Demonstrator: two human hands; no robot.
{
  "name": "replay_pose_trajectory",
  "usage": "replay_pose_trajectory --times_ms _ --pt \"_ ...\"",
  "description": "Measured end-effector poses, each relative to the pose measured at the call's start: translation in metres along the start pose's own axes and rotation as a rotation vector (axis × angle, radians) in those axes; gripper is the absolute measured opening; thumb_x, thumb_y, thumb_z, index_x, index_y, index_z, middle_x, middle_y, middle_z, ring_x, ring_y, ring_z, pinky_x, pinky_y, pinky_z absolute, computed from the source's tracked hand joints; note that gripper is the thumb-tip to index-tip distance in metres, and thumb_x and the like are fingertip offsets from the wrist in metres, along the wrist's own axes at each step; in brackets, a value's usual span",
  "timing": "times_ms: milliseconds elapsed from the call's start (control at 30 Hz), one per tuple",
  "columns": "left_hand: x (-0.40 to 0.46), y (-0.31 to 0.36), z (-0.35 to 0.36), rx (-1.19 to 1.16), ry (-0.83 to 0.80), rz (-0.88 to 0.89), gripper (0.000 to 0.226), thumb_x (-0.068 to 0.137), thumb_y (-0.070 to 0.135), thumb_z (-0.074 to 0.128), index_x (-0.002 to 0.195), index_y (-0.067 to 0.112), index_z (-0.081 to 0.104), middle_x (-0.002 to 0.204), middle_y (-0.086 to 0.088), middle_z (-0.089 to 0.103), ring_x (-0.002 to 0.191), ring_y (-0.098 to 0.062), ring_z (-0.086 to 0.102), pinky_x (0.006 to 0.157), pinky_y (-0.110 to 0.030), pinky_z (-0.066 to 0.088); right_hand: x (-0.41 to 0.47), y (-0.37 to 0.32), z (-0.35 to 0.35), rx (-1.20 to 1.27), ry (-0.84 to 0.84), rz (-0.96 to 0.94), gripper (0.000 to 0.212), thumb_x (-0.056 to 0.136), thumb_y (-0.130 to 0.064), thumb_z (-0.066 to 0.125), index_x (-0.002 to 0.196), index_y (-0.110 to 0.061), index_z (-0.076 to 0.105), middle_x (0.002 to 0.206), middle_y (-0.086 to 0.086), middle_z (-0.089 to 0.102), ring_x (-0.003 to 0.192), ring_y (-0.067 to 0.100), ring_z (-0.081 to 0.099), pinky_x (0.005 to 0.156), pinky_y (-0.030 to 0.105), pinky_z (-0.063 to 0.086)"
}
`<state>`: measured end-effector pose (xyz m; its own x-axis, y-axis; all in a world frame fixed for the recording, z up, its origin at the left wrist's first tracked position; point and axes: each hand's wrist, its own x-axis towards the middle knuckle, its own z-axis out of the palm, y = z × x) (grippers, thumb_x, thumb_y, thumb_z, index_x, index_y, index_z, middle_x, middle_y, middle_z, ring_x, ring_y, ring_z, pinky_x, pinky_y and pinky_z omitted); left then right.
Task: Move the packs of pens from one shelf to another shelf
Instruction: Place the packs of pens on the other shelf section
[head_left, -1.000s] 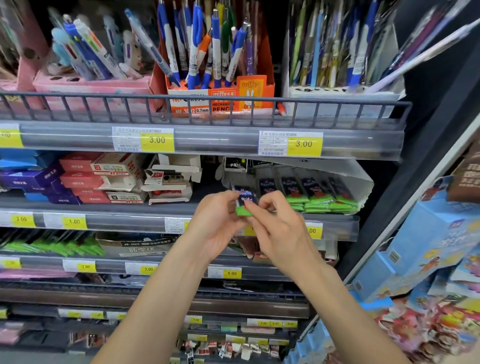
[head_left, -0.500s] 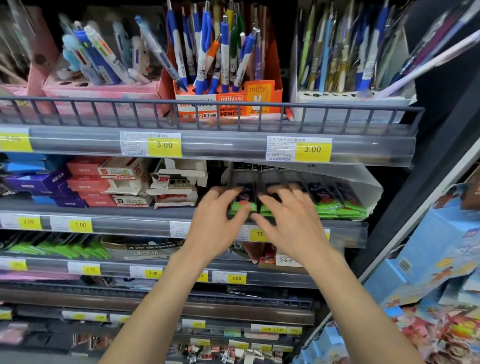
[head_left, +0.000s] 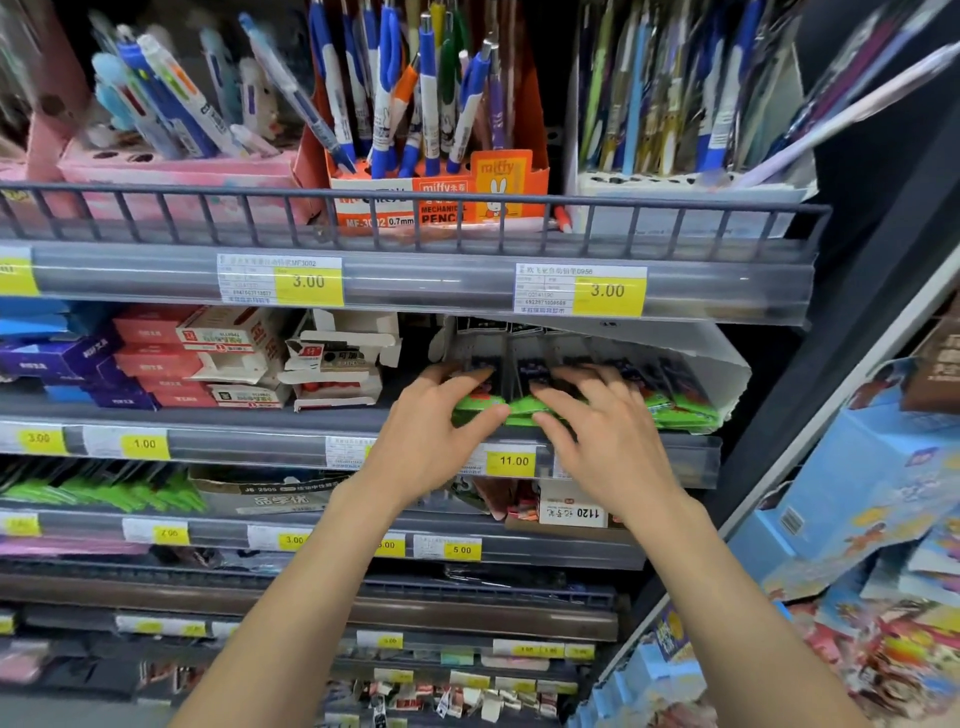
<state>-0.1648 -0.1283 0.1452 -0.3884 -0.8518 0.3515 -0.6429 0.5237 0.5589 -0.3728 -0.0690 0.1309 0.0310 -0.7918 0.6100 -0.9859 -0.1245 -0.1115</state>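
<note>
Left hand (head_left: 431, 436): your arm reaches up, fingers on a green pen pack (head_left: 480, 402), thumb beneath.
Right hand (head_left: 602, 436): fingers spread, resting over the packs.
Packs: front edge of the second shelf (head_left: 675, 457).

Green-bottomed packs of pens (head_left: 670, 408) with dark printed tops stand in a row, leaning back, inside a white display carton (head_left: 727, 379) on my second shelf (head_left: 260, 447), at about two o'clock from the 11.00 price tag (head_left: 511, 461).
</note>
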Motion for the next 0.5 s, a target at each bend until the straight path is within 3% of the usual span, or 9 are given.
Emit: replay_pose_trajectory --times_ms 267,367,500 --pt "0.002 0.007 0.004 0.046 0.11 0.001 0.036 0.098 0.038 0.071 0.126 0.016 0.077 0.115 -0.016 0.076 0.103 -0.034 0.07 0.092 -0.045 0.056 0.001 -0.002 0.003 0.003 0.012 -0.001 0.021 0.093 -0.032 0.073 0.113 -0.027 0.078 0.096 0.008 0.074 0.092 0.039 0.066 0.084 0.054 0.052" --pt "-0.003 0.007 0.007 0.06 0.116 -0.002 0.043 0.092 0.039 0.078 0.13 0.018 0.076 0.114 -0.014 0.076 0.103 -0.031 0.071 0.092 -0.045 0.057 0.004 -0.003 0.002 -0.011 -0.005 -0.025 0.022 0.091 -0.031 0.075 0.113 -0.029 0.078 0.094 0.01 0.074 0.086 0.037 0.068 0.084 0.057 0.053" --pt "-0.003 0.007 0.012 0.07 0.135 -0.023 0.042 0.095 0.032 0.076 0.134 0.018 0.073 0.11 -0.017 0.075 0.1 -0.036 0.07 0.09 -0.049 0.057 0.004 -0.003 0.0 -0.033 -0.027 -0.057 0.029 0.09 -0.024 0.078 0.118 -0.03 0.076 0.105 0.01 0.074 0.094 0.04 0.067 0.086 0.061 0.052"
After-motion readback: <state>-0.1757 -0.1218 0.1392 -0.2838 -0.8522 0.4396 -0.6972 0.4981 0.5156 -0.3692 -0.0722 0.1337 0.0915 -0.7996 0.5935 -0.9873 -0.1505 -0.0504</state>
